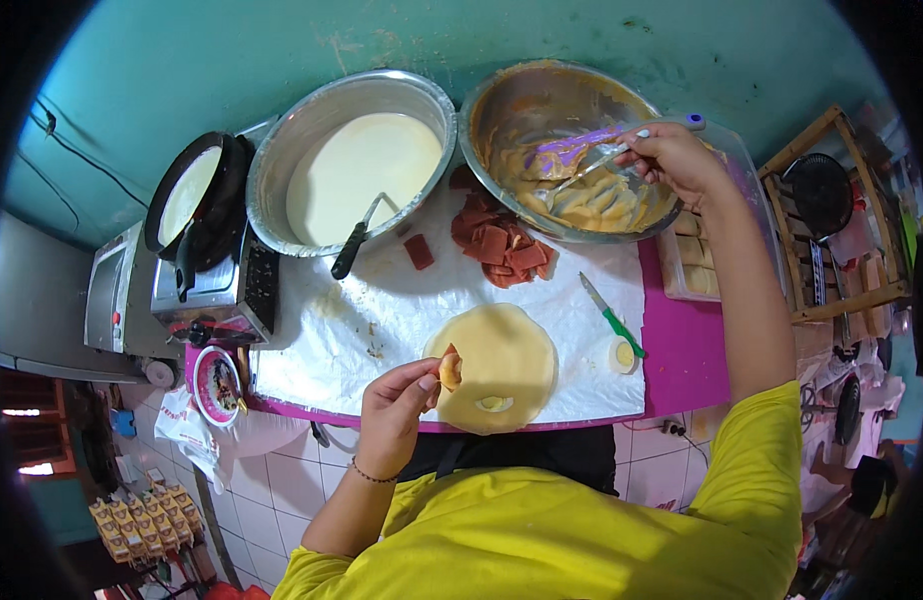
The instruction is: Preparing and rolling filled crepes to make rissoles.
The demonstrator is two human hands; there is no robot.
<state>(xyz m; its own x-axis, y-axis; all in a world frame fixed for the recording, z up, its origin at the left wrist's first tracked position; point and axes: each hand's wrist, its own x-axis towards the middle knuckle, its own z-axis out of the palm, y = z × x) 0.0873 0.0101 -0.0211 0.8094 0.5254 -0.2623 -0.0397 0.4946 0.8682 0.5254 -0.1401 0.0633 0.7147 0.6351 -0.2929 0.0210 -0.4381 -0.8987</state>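
Observation:
My left hand pinches a small reddish slice of meat with a dab of yellowish cream on it, held just above a round, thin crepe. A piece of boiled egg lies on the crepe's near part. My right hand reaches over a large metal bowl and grips the handle of a metal spoon. The spoon's end dips into thick yellowish cream. Across the same bowl rests a purple spatula.
Left of the bowl stands a basin of pale batter with a black-handled ladle. Reddish meat slices lie in a pile; a green-handled knife is beside egg. A pan sits on the stove. Rolls fill a container.

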